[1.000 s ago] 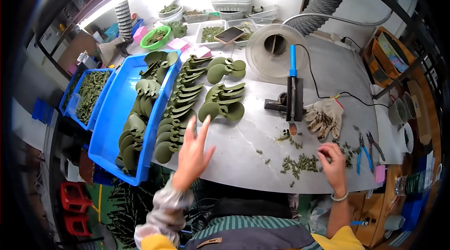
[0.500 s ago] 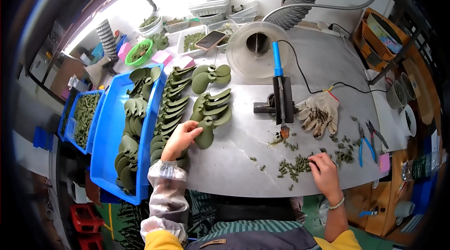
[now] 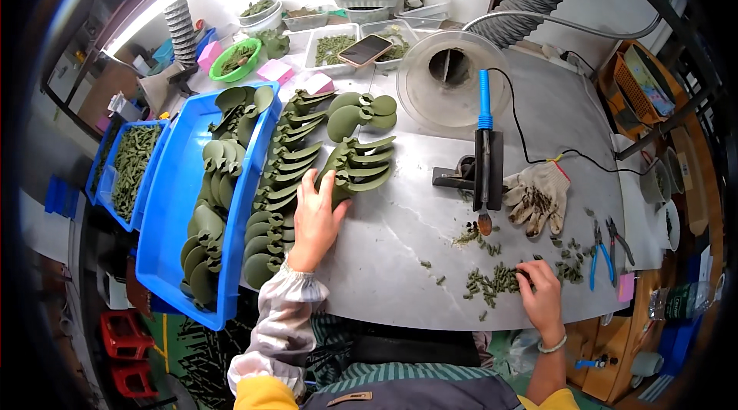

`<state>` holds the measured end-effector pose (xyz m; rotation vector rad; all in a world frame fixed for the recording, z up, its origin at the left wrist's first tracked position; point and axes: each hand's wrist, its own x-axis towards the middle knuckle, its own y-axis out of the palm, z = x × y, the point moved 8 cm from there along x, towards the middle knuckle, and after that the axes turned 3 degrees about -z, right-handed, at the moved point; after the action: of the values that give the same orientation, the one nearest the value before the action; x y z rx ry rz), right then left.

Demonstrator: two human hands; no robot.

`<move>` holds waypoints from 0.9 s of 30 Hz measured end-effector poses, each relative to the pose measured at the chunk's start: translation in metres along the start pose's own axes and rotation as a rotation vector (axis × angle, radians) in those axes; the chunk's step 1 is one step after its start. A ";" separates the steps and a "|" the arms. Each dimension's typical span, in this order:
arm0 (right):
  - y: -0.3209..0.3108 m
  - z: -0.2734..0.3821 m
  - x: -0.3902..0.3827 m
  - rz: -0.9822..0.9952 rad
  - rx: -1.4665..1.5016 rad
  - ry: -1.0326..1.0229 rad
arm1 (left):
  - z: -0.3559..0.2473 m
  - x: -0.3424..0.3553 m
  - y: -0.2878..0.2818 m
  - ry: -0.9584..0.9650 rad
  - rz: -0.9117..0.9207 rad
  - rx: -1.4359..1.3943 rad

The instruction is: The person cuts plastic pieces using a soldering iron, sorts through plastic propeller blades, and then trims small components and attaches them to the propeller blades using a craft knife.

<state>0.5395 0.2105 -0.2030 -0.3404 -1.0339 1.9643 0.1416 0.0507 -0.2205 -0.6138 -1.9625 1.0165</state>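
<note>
L hand point(image 3: 315, 224), fingers part-spread, at green propeller stack point(image 3: 367, 162), mid-frame; grip unclear. R hand point(image 3: 543, 298), fingers curled, by small green pcs point(image 3: 489, 284), lower right; can't tell if holding. Prob. part done: stack built up, pcs left loose.

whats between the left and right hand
In the head view: grey tabletop, a few stray green bits, then a pile of green pieces by the right hand.

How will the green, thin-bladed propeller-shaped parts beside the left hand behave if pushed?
The green propeller-shaped parts probably stay stiff: their blades hold smooth curves. They look light, being thin. Overlapped in a row, several would likely shift together.
</note>
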 end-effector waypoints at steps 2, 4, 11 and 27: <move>0.000 -0.006 -0.001 0.002 0.000 0.006 | 0.001 0.010 0.006 -0.020 -0.003 -0.006; -0.002 -0.006 -0.003 -0.001 -0.004 0.006 | 0.002 0.018 0.012 -0.028 0.006 -0.029; -0.007 -0.001 -0.004 -0.021 -0.002 0.023 | 0.002 0.039 0.032 -0.077 0.025 -0.038; -0.002 -0.016 0.007 -0.055 -0.153 -0.035 | 0.012 -0.077 -0.140 -0.184 0.061 0.046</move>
<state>0.5459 0.2252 -0.2109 -0.3585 -1.2068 1.8526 0.1668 -0.0867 -0.1419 -0.5749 -2.0841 1.1890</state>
